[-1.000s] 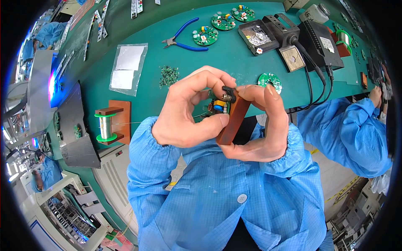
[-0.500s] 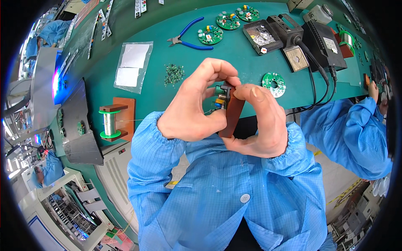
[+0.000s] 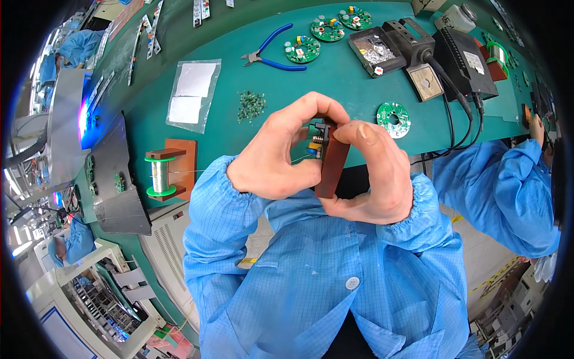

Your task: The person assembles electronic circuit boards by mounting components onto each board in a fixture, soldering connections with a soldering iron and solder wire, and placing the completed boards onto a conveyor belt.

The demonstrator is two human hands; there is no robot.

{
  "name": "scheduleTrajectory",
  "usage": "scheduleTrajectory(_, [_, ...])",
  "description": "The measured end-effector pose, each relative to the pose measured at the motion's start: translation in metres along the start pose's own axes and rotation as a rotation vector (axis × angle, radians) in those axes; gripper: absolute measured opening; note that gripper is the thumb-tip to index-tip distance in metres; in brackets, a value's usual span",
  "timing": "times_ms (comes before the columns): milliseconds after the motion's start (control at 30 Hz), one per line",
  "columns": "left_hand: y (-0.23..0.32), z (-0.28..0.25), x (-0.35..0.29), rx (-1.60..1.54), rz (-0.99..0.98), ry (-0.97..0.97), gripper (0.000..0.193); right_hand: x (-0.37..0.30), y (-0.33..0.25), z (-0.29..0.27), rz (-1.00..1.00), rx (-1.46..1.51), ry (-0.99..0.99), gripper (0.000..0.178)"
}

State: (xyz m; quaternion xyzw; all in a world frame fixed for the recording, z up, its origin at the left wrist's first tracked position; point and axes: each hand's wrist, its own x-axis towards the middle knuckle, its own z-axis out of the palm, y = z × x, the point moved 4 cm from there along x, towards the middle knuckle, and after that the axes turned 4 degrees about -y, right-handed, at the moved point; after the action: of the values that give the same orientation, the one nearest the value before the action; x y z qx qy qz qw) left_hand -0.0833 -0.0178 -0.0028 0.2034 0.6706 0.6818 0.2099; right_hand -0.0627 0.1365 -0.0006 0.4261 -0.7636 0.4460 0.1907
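Note:
Both my hands meet close to my chest, above the near edge of the green bench (image 3: 359,84). My right hand (image 3: 371,173) grips a brown rectangular holder block (image 3: 330,170) edge-on, thumb pressed on its top. A small circuit board with yellow, blue and dark parts (image 3: 315,143) sits against the block, mostly hidden. My left hand (image 3: 281,155) curls over from the left, its fingertips pinching at the top of the board and block. A thin wire runs from the hands leftward to the solder spool (image 3: 160,175).
On the bench lie round green circuit boards (image 3: 393,117), blue-handled cutters (image 3: 272,55), a pile of small green parts (image 3: 251,105), a clear bag with white sheets (image 3: 192,94), a soldering station with tip tray (image 3: 418,54). Another person in a blue sleeve (image 3: 496,191) works at right.
The hands and block shifted slightly, staying close to my chest; my left fingers have arched over the top of the block and the block now stands more upright.

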Motion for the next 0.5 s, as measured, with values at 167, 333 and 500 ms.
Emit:
scheduleTrajectory(167, [-0.0025, 0.0015, 0.0007, 0.014, 0.018, -0.007, 0.049, -0.0009, -0.0016, 0.0009, -0.001, -0.046, 0.001, 0.104])
scheduleTrajectory(333, [-0.0027, 0.0029, 0.0002, 0.029, 0.044, -0.003, 0.050, -0.0005, -0.0045, 0.0001, 0.031, -0.017, 0.055, 0.076])
scheduleTrajectory(500, [-0.0025, 0.0039, 0.0020, 0.012, 0.025, -0.006, 0.048, -0.0014, -0.0041, -0.0013, 0.042, -0.024, 0.061, 0.076])
